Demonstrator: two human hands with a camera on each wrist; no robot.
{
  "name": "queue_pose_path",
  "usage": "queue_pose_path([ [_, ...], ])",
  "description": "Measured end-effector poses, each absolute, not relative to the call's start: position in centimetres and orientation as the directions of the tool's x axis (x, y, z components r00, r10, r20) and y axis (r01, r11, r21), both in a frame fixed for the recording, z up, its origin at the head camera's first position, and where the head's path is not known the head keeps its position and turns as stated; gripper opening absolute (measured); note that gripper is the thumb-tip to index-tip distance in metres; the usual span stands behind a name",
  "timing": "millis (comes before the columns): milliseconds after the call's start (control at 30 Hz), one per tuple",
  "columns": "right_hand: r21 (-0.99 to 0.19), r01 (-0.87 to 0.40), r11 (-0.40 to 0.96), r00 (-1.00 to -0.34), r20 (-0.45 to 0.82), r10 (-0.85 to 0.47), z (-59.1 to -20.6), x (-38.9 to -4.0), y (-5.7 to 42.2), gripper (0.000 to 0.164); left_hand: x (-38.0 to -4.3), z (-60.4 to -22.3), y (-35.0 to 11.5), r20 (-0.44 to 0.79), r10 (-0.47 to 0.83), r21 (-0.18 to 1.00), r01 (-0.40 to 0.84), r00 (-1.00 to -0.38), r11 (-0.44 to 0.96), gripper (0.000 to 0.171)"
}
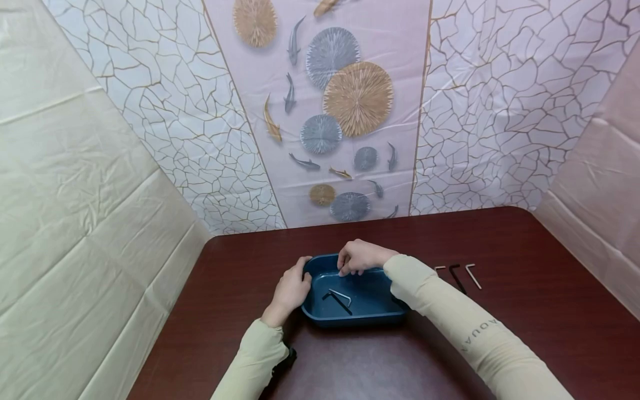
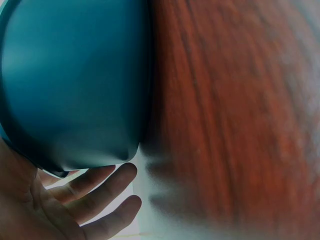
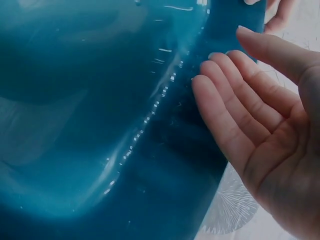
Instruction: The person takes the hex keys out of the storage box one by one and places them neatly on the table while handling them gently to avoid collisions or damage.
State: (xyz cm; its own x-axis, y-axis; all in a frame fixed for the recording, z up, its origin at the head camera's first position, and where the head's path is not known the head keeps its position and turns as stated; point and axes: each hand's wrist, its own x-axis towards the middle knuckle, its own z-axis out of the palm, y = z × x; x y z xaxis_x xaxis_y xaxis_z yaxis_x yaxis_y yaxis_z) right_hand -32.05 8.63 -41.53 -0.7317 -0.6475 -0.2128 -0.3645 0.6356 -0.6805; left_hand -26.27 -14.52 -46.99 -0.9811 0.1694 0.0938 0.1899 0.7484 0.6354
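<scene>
A blue tray (image 1: 376,300) with a raised rim stands on the table. My left hand (image 1: 290,288) grips its left end, thumb over the rim; the left wrist view has the fingers (image 2: 102,192) along the tray's outer wall. Over the tray's far side hangs my right hand (image 1: 364,255), fingers pointing down. The right wrist view shows that hand (image 3: 265,120) with gently bent, spread fingers and nothing between them. On the tray floor, a silver hex key (image 1: 341,294) and a black hex key (image 1: 342,304) lie close together and overlap.
Right of the tray, a black hex key (image 1: 456,278) and a silver hex key (image 1: 473,276) lie on the dark red table (image 1: 520,311). Beside them, another silver hex key (image 1: 440,268) is partly covered by my right sleeve. Patterned cloth (image 1: 480,111) hangs behind the table.
</scene>
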Motion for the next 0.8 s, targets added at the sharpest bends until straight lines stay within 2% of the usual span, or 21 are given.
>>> queue_pose_path([
  [133,-0.671,-0.366,0.644,-0.725,-0.228,-0.650,-41.9,-31.9,8.4,0.019,-26.3,-46.9,-14.5,0.105,0.174,0.633,0.201,-0.979,0.748,0.043],
  [333,-0.646,-0.374,0.665,-0.699,-0.275,-0.660,-42.3,-31.5,8.4,0.005,-26.1,-46.9,-14.6,0.102,0.179,0.641,0.202,-0.979,0.741,0.043],
  [800,-0.633,-0.390,0.669,-0.669,-0.304,-0.678,-43.0,-31.0,7.9,0.004,-26.3,-47.1,-14.6,0.102,0.179,0.658,0.201,-0.979,0.725,0.043],
])
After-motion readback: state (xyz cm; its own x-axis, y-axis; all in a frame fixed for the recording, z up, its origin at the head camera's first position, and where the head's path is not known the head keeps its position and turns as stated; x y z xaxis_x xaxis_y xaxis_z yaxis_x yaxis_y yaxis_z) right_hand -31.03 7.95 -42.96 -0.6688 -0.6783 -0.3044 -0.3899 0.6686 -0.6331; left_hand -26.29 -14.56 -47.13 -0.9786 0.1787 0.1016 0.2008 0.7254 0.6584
